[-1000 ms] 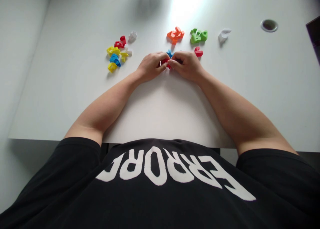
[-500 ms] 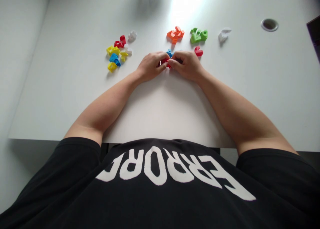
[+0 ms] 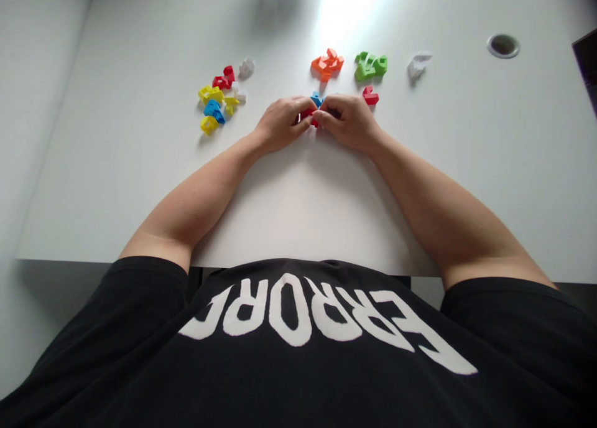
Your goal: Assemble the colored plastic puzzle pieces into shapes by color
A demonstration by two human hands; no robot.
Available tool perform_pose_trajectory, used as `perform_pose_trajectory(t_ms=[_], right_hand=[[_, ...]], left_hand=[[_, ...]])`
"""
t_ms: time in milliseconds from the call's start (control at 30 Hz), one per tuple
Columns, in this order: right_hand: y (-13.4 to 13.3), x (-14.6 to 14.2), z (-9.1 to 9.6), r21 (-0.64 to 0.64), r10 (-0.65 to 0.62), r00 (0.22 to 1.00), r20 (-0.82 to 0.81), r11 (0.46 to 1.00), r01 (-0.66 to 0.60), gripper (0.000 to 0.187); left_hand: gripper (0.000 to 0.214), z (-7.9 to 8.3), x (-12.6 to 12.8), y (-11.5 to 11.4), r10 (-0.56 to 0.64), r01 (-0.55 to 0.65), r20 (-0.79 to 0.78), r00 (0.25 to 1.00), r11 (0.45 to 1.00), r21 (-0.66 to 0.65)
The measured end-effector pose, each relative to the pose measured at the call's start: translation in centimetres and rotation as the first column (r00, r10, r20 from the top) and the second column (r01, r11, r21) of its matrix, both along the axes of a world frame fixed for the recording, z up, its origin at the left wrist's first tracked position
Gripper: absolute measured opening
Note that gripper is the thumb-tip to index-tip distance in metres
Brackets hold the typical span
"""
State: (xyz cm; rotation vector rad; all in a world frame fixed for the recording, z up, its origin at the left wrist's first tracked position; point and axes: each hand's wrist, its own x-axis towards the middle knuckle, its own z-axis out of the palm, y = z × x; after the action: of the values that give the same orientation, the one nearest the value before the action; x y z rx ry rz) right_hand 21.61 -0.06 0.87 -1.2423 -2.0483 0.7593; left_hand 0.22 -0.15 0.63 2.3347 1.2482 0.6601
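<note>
**Left hand** (image 3: 282,124): fingers curled inward, fingertips pinching the near side of a red angular plastic piece (image 3: 308,114). **Right hand** (image 3: 349,123): likewise clenched, fingertips closing on the same red piece from the far side, the knuckles nearly meeting those of the left hand. Fingers hide most of the piece, so its exact shape and any join are hard to make out.

**Blue plastic piece** (image 3: 317,99): just beyond the red piece, touching or held against it; the view cannot settle which.

**Handling note:** a fingertip pinch with both wrists low and forearms resting on the white desk (image 3: 140,135) looks right for small pieces, steady and close to the surface.

**Around the red piece:**
- Beyond it: orange piece cluster (image 3: 326,64), green piece cluster (image 3: 370,67).
- Near it, to the right: small red piece (image 3: 370,96).
- Further right: white piece (image 3: 418,66), round desk grommet (image 3: 503,46).
- Well to the left: mixed pile of yellow, blue, red and white pieces (image 3: 217,98).
- Nearest the camera: black T-shirt (image 3: 298,378) printed "ERROR".
</note>
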Motion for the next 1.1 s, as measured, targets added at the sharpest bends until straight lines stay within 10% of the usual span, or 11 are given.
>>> perform_pose_trajectory(t_ms=[1100], right_hand=[[0.21,0.02,-0.30,-0.008,0.019,0.998,-0.054,1.000,-0.020,0.054]], left_hand=[[0.023,-0.14,-0.06,0.04,-0.008,0.008,0.011,1.000,1.000,0.010]])
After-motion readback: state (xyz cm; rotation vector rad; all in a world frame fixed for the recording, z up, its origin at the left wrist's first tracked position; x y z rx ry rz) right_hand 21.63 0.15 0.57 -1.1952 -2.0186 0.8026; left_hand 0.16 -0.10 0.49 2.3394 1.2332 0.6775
